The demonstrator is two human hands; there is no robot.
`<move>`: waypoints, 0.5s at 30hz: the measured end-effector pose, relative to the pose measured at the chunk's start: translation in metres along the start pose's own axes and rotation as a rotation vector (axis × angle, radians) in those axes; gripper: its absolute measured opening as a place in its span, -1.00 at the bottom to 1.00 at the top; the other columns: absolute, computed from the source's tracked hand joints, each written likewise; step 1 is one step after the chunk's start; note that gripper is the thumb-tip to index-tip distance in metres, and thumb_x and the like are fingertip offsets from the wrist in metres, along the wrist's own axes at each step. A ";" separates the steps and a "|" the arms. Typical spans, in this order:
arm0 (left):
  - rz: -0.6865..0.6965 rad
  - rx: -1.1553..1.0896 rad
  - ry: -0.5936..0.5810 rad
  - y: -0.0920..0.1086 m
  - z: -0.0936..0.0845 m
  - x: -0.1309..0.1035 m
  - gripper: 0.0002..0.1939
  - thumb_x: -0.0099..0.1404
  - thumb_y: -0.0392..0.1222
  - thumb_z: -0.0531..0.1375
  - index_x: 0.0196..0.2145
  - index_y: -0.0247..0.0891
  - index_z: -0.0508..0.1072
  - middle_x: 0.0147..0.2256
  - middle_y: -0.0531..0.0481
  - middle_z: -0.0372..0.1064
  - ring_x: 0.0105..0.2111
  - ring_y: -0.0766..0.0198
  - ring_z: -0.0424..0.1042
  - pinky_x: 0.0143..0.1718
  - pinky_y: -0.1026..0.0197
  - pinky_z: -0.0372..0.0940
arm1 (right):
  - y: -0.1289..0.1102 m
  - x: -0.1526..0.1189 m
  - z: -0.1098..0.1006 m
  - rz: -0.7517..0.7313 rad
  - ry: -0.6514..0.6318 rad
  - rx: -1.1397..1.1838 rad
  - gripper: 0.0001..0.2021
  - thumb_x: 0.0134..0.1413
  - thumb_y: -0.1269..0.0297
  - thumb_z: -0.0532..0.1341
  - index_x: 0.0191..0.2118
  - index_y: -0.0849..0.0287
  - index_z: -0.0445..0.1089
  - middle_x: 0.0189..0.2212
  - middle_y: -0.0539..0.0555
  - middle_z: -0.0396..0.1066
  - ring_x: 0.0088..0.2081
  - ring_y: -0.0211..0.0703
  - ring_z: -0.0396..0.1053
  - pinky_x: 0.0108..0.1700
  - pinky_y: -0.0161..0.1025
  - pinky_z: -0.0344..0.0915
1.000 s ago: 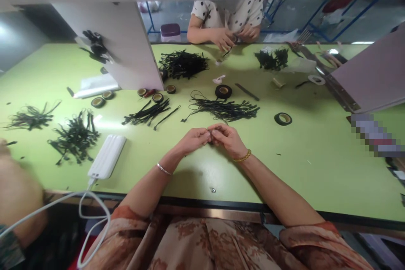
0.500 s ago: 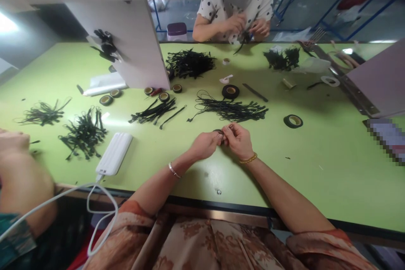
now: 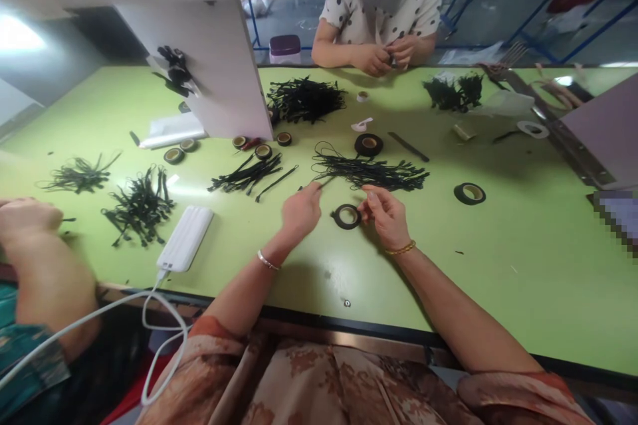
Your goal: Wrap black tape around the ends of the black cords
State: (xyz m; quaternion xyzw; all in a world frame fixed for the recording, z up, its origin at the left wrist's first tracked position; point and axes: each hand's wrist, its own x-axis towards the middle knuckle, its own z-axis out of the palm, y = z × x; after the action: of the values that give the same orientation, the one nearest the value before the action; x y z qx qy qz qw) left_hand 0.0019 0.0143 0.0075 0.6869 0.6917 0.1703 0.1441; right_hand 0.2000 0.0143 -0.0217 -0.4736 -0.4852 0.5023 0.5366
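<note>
My left hand (image 3: 302,210) is closed, with a thin dark cable (image 3: 326,180) sticking out from its fingertips toward the pile behind. A roll of black tape (image 3: 338,219) is gripped at its right side by the fingers of my right hand (image 3: 387,216). Its ring faces up, a little above or on the green table; I cannot tell which. Just beyond both hands lies a bundle of black cables (image 3: 379,171). To the left is a smaller bundle of black cables (image 3: 246,172), with one single cable (image 3: 276,183) beside it.
A white power bank (image 3: 186,239) with a white cord lies at left, near a co-worker's arm (image 3: 50,265). Another tape roll (image 3: 469,193) rests at right. Across the table (image 3: 423,272), a person in a dotted shirt (image 3: 383,30) works beyond a white upright panel (image 3: 199,66).
My hands have come apart: the left moved left with the cable, while the right stays with the tape roll, now plainly visible. The person opposite has brought their hands closer together.
</note>
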 end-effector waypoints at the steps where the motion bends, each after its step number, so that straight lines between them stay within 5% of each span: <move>1: -0.040 0.034 0.095 -0.008 -0.003 0.005 -0.61 0.45 -0.15 -0.11 0.08 -0.15 0.38 -0.15 -0.12 0.50 -0.19 0.11 0.46 -0.19 0.13 0.29 | 0.002 0.000 -0.001 -0.009 -0.010 -0.032 -0.56 0.05 -0.10 0.29 -0.12 0.17 0.43 -0.54 -0.03 0.43 -0.61 -0.33 0.28 -0.58 -0.35 0.28; 6: -0.107 0.208 0.396 -0.040 -0.007 0.023 -0.56 0.37 -0.25 -0.01 0.17 -0.29 0.32 0.17 -0.30 0.23 0.16 -0.10 0.19 0.12 -0.10 0.15 | 0.012 0.000 0.000 -0.009 -0.088 -0.118 -0.58 0.06 -0.09 0.27 -0.19 0.20 0.45 -0.57 -0.01 0.44 -0.61 -0.33 0.28 -0.54 -0.34 0.28; 12: 0.041 0.198 0.154 -0.047 0.007 0.024 -0.67 0.39 -0.18 -0.02 -0.04 -0.29 0.45 0.03 -0.28 0.35 0.02 -0.09 0.29 0.03 -0.12 0.22 | 0.010 -0.003 0.001 -0.058 -0.098 -0.218 -0.69 0.11 0.01 0.24 -0.22 0.17 0.47 -0.56 -0.01 0.45 -0.59 -0.28 0.30 -0.51 -0.30 0.30; 15: -0.048 0.184 0.212 -0.054 0.008 0.027 -0.68 0.36 -0.14 0.03 -0.01 -0.29 0.42 0.10 -0.34 0.29 0.12 -0.18 0.21 0.08 -0.26 0.16 | 0.006 -0.007 0.001 -0.097 -0.142 -0.282 -0.77 0.09 0.10 0.25 -0.25 0.15 0.48 -0.53 0.01 0.48 -0.54 -0.23 0.36 -0.45 -0.26 0.34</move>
State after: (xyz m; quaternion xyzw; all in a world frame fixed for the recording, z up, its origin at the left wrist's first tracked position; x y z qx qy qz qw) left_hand -0.0439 0.0417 -0.0222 0.6587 0.7319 0.1744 0.0108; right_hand 0.1981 0.0077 -0.0279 -0.4837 -0.6100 0.4349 0.4526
